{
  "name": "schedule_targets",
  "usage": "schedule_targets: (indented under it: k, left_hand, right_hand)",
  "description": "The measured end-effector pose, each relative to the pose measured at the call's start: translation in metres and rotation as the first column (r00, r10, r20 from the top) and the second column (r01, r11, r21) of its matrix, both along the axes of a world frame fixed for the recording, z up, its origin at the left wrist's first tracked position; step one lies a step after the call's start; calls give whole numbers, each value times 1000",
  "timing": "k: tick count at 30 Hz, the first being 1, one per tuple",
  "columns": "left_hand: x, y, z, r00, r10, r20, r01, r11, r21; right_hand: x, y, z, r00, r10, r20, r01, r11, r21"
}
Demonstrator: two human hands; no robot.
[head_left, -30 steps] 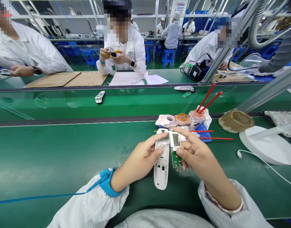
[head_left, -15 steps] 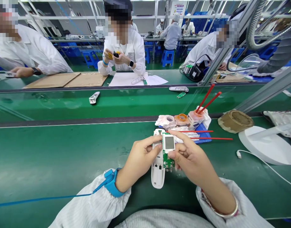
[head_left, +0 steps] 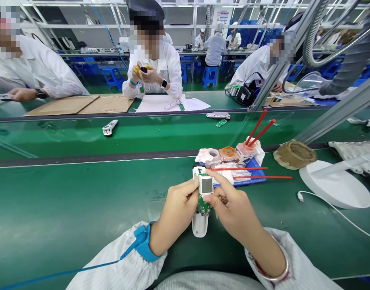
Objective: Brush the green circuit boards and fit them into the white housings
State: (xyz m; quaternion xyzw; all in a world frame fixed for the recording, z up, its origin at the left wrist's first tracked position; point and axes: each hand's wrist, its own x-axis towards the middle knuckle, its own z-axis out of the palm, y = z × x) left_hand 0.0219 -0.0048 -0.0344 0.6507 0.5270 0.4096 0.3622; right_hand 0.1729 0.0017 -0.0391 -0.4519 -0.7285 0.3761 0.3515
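Note:
My left hand (head_left: 181, 205) is closed around the left side of a long white plastic housing (head_left: 199, 226), held upright over the green bench. In my right hand (head_left: 228, 201) is a green circuit board (head_left: 204, 206) with a small grey screen (head_left: 207, 185) in a white frame. Thumb and fingers grip the board's right edge, the index finger lying along its top. The board overlaps the housing's upper part and hides much of its inside. How far it sits in the housing I cannot tell.
Behind my hands, a blue tray (head_left: 257, 174) carries small jars and red sticks (head_left: 263, 177). To the right are a brown round block (head_left: 295, 154), a white lamp base (head_left: 335, 187) and a white cable (head_left: 332, 211). A conveyor (head_left: 160, 137) carries housings and a board. Co-workers sit beyond it.
The circuit board has moved left with my right hand, from beside the housing to over it. Conveyor items have shifted slightly left in view.

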Motion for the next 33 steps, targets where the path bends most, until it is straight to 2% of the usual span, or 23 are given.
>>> schedule_targets:
  k: [5, 9, 15, 18, 25, 29, 33]
  left_hand:
    - [0, -4, 3, 983, -111, 148, 124, 989, -84]
    - [-1, -7, -3, 951, -49, 306, 109, 977, -183]
    - [0, -10, -1, 962, -8, 274, 61, 981, -184]
    - [3, -9, 0, 953, 35, 300, 31, 977, -210]
    - [6, -6, -4, 876, 99, 472, 33, 964, -262]
    - [4, -6, -2, 854, 144, 500, 23, 950, -312]
    - [3, -4, 4, 795, 150, 588, 92, 928, -361]
  right_hand:
    - [4, 3, 0, 1000, 3, 7, -3, 1000, -2]
    - [7, 5, 0, 999, 13, 46, -12, 1000, -26]
    - [7, 3, 2, 992, 9, 123, -9, 1000, -6]
    - [4, 0, 4, 984, -18, 175, 10, 999, 51]
    - [1, -1, 3, 949, -99, 300, 36, 977, 210]
    - [2, 1, 3, 941, -143, 307, 50, 955, 292]
    - [2, 2, 4, 948, -139, 285, 47, 951, 307]
